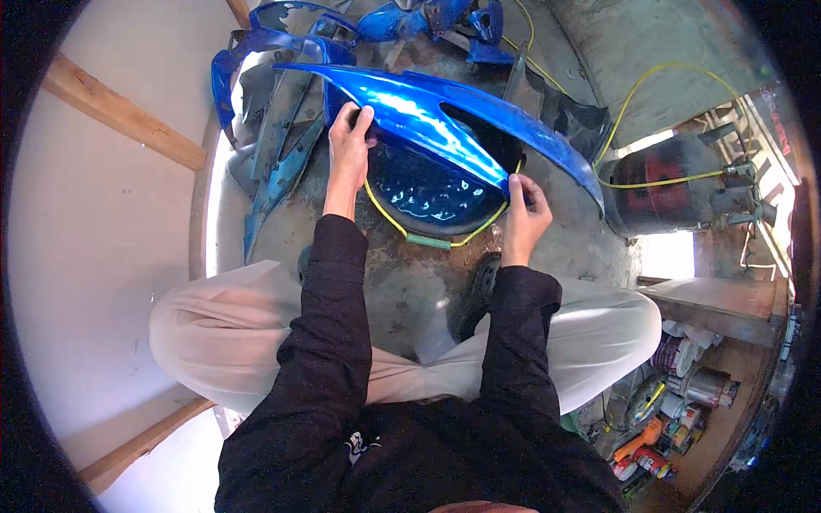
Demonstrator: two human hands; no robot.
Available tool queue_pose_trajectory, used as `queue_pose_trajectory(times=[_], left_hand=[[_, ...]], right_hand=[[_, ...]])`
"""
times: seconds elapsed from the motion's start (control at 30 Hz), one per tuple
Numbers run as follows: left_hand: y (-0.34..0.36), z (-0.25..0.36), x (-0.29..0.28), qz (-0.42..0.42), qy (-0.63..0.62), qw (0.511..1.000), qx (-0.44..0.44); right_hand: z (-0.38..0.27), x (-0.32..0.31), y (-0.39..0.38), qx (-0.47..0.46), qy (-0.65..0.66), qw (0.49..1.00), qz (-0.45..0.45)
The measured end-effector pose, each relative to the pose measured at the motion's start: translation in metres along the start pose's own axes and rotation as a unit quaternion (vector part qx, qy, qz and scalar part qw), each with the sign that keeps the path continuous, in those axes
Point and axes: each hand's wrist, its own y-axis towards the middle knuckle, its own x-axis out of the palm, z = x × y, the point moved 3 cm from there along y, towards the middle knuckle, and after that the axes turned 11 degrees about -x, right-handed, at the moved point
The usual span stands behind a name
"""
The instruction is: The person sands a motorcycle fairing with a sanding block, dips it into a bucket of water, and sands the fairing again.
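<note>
My left hand [351, 150] grips the upper-left edge of a glossy blue plastic panel [410, 120] with its thumb on the front. My right hand [523, 214] pinches the panel's pointed lower-right end. The panel is held tilted over a dark round tub [409, 224] of rippled liquid, which has a yellow wire handle with a green grip [428, 241]. A longer, curved blue piece [571, 158] with a dark gap shows behind the panel's right part; I cannot tell whether it is joined to it.
More blue body panels [398, 24] and dark pieces [278, 154] lie ahead and left. A dark cylinder [663, 184] with a yellow hose [637, 81] is at right. Cans and tools [650, 457] fill a wooden shelf at lower right. A white wall [94, 256] borders the left.
</note>
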Motion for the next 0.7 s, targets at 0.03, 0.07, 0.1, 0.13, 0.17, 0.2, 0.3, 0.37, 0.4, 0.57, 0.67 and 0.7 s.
queue_pose_trajectory(times=[0.03,0.07,0.1,0.13,0.17,0.2,0.3,0.37,0.4,0.57,0.67,0.7], left_hand=[[0.000,0.000,0.001,0.000,0.000,1.000,-0.001],[0.001,0.000,0.002,0.010,0.008,1.000,-0.005],[0.001,0.001,0.002,0.020,0.017,1.000,-0.008],[0.001,0.002,0.003,0.020,0.017,1.000,-0.009],[0.000,0.001,0.001,0.017,0.017,1.000,-0.007],[-0.001,0.001,0.000,0.015,0.017,1.000,-0.005],[-0.003,0.003,0.001,0.029,0.044,0.999,-0.012],[-0.007,0.007,0.004,0.040,0.064,0.997,-0.009],[-0.010,0.010,0.007,0.051,0.085,0.995,-0.006],[-0.013,0.015,0.005,0.059,0.109,0.992,0.018],[-0.014,0.015,0.005,0.065,0.138,0.987,0.056],[-0.016,0.017,0.005,0.073,0.150,0.984,0.066]], right_hand=[[-0.001,0.001,0.000,-0.001,-0.036,0.999,-0.023],[-0.001,0.001,0.002,-0.004,-0.057,0.998,-0.036],[0.000,0.000,0.002,-0.004,-0.057,0.998,-0.035],[0.000,0.000,0.003,-0.022,-0.089,0.994,-0.053],[-0.003,0.001,0.004,-0.039,-0.121,0.989,-0.071],[-0.005,0.001,0.004,-0.039,-0.120,0.989,-0.073],[-0.006,0.004,0.004,-0.043,-0.162,0.979,-0.117],[-0.003,0.003,0.005,-0.022,-0.183,0.976,-0.118],[0.000,0.001,0.006,-0.022,-0.184,0.976,-0.117],[0.004,0.001,0.004,-0.006,-0.159,0.979,-0.126],[0.006,0.002,0.006,0.004,-0.151,0.979,-0.135],[0.007,0.001,0.006,0.004,-0.152,0.979,-0.135]])
